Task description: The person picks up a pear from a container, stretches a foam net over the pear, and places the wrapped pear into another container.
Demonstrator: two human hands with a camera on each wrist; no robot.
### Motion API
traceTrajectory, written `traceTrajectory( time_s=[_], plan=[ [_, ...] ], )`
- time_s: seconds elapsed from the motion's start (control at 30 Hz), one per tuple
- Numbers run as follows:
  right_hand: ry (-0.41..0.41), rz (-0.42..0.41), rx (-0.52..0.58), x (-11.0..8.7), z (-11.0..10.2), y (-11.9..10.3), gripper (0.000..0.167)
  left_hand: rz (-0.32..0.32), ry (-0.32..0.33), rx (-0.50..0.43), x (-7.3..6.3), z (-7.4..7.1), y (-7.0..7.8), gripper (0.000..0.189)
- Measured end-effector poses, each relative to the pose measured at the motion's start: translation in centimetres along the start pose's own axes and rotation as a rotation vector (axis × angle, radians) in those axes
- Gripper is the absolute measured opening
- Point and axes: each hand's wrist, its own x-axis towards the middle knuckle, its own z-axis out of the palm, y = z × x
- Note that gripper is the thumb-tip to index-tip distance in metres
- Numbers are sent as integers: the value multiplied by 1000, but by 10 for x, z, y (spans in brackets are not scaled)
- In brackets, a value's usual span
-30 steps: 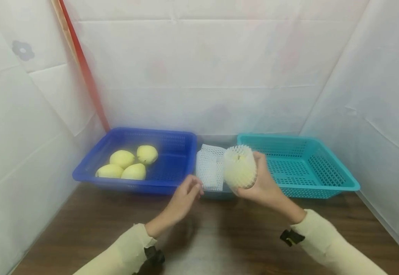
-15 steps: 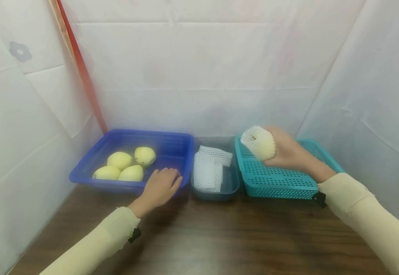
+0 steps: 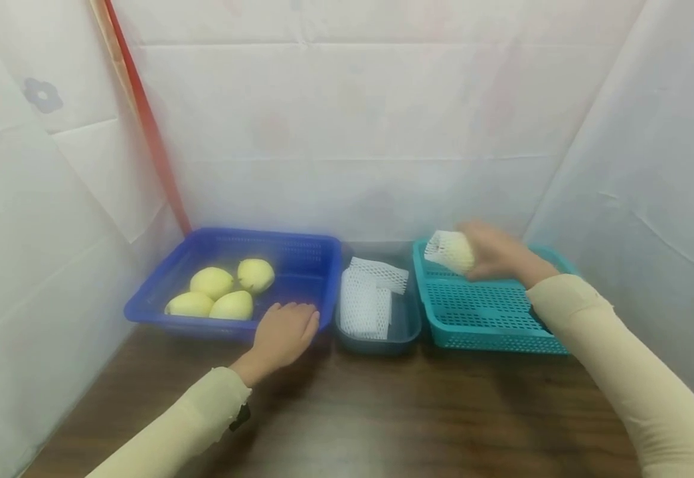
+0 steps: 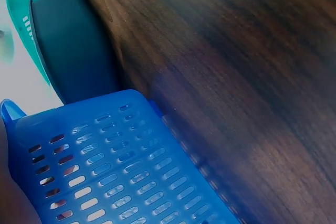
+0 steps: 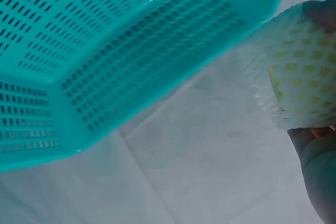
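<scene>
My right hand (image 3: 493, 251) grips a pale yellow pear (image 3: 459, 252) in a white foam net sleeve (image 5: 294, 72), held over the back left part of the teal basket (image 3: 484, 309). The sleeve's loose end points left. On the front rim of the blue basket (image 3: 301, 282) rests my left hand (image 3: 283, 332), its fingers reaching over the edge. Left of that hand, several bare pears (image 3: 233, 305) lie together inside the blue basket. In the left wrist view only a sliver of the hand shows beside the basket's slotted wall (image 4: 121, 166).
Between the two baskets stands a dark grey tub (image 3: 406, 322) with several flat white foam nets (image 3: 361, 305) in it. The brown wooden table (image 3: 370, 411) spreads in front. White sheeting (image 3: 347, 133) closes off the back and sides.
My right hand has carried the sleeved pear right, from above the grey tub to over the teal basket, and lowered it slightly. My left hand has moved left onto the blue basket's rim.
</scene>
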Motion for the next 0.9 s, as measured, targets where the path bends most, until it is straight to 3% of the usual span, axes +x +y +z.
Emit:
traceTrajectory(
  time_s=[0.17, 0.43, 0.7, 0.9],
  plan=[
    [-38, 18, -67, 4, 17, 22, 73, -9, 7, -10, -3, 0, 4, 34],
    [-116, 101, -120, 5, 46, 46, 73, 0, 33, -23, -8, -1, 8, 35],
    [-232, 154, -171, 9, 71, 46, 64, -14, 13, -23, -12, -6, 9, 35],
    [-286, 171, -210, 8, 85, 43, 68, -16, 29, -16, -12, -6, 11, 34]
  ],
)
